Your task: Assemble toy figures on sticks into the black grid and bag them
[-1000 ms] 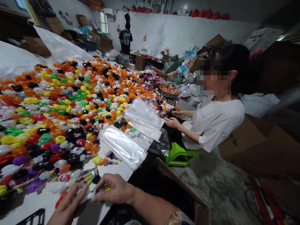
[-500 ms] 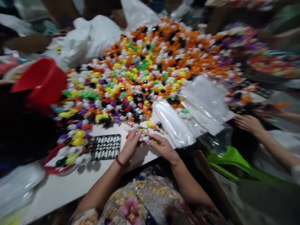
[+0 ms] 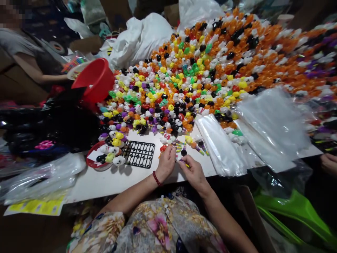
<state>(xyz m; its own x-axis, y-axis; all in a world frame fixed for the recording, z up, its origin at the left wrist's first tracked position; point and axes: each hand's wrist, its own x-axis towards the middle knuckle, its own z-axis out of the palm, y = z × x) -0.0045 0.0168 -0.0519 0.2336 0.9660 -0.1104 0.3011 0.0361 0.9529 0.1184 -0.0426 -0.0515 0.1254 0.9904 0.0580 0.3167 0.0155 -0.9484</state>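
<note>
My left hand (image 3: pixel 167 163), with a dark red bead bracelet, is closed in a pinch over the white table (image 3: pixel 86 184); what its fingers hold, if anything, is hidden. Close beside it, my right hand (image 3: pixel 194 173) pinches a small figure-topped stick (image 3: pixel 180 157) with a white top and a purple and yellow stem. Several more figure-topped sticks (image 3: pixel 202 149) with striped stems lie just beyond my hands. Left of them rests a black grid rack (image 3: pixel 139 154). A shallow red bowl (image 3: pixel 91 164) with white, black and yellow figures stands at the rack's left.
A large heap of colourful plastic figures (image 3: pixel 195 77) covers the back. Clear plastic bags (image 3: pixel 219 146) lie at the right, above a green plastic stool (image 3: pixel 297 214). A red basin (image 3: pixel 93 79) leans at the left. One person (image 3: pixel 28 59) is there; another's hand (image 3: pixel 329 163) shows far right.
The view has swung left, so the table things sit further right and another person appears at left. My hands stay close together, with slightly more space between them.
</note>
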